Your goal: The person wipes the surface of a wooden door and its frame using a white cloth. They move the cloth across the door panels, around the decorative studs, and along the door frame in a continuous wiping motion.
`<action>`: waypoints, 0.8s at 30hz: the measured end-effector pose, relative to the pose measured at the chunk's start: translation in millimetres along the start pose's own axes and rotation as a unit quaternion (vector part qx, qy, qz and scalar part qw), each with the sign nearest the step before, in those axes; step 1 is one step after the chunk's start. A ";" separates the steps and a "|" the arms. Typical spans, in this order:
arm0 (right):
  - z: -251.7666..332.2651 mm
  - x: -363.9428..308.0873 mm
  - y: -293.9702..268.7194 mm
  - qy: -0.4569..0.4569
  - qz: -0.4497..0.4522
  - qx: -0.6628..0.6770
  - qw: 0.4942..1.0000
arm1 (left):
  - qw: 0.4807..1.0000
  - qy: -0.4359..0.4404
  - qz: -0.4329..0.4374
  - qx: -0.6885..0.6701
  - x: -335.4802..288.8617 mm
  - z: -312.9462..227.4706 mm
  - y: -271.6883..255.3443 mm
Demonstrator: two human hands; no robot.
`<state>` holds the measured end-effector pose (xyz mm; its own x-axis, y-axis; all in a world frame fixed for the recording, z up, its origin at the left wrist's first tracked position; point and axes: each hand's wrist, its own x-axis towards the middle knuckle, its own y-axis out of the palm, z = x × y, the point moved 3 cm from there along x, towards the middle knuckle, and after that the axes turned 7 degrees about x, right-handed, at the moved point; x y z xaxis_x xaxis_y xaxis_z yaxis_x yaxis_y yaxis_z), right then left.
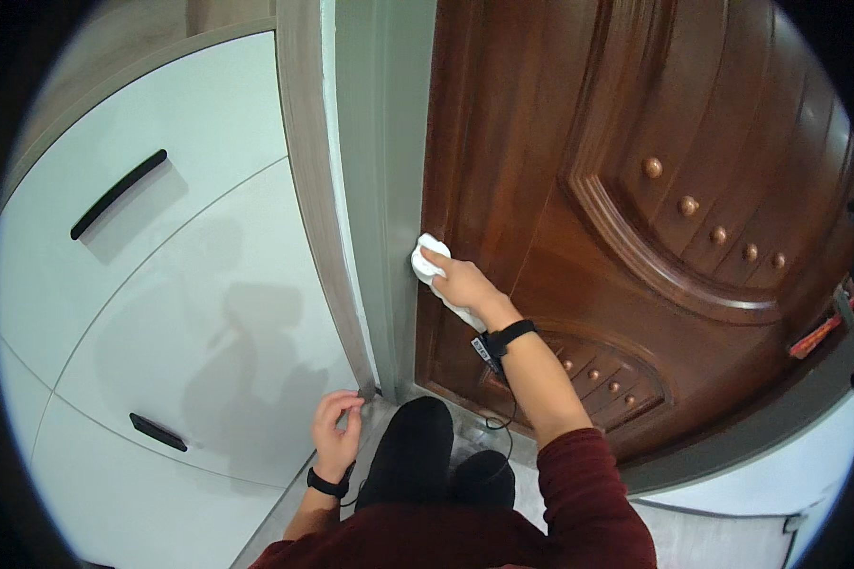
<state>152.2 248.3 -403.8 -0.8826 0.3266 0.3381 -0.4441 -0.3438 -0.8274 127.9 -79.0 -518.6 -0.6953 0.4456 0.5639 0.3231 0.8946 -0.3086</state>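
Note:
My right hand (467, 286) is closed on a white cloth (431, 254), pressing it against the left edge of a brown wooden door (503, 180), beside the grey door frame (380, 171). Part of the cloth hangs below my palm. Low on the left, my left hand (335, 431) is held with loosely bent fingers and nothing visible in it. Its fingertips are close to the foot of the wood-coloured cabinet side panel (315, 190); whether they touch it I cannot tell. Black bands are around both wrists.
A white cabinet (199, 332) with black handles (119, 194) stands on the left. Copper-coloured studs (690, 206) project from the door's carved panel. A red-orange object (814, 337) is at the door's right side. A thin black cable (510, 438) dangles near my knees.

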 end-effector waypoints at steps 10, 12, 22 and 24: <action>45.6 -51.1 -55.3 -0.120 0.259 0.912 0.294 | 1.000 -0.008 0.009 -0.019 -0.7 -3.1 6.4; 45.8 -49.7 -57.8 -0.129 0.268 0.905 0.306 | 1.000 -0.011 0.010 -0.018 2.1 -4.7 8.2; 34.8 36.6 -88.9 -0.136 -0.324 0.032 0.936 | 1.000 -0.007 0.021 -0.018 11.7 -0.1 14.6; 28.8 52.4 -71.8 -0.062 -0.270 -0.094 0.956 | 0.999 -0.020 0.018 -0.021 13.2 1.8 16.3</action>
<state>133.5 264.7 -313.7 -0.5493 0.3010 0.7796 -0.8151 0.0127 -0.5792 122.8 -58.7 -517.5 -0.7076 0.4761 0.5221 0.3739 0.8793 -0.2951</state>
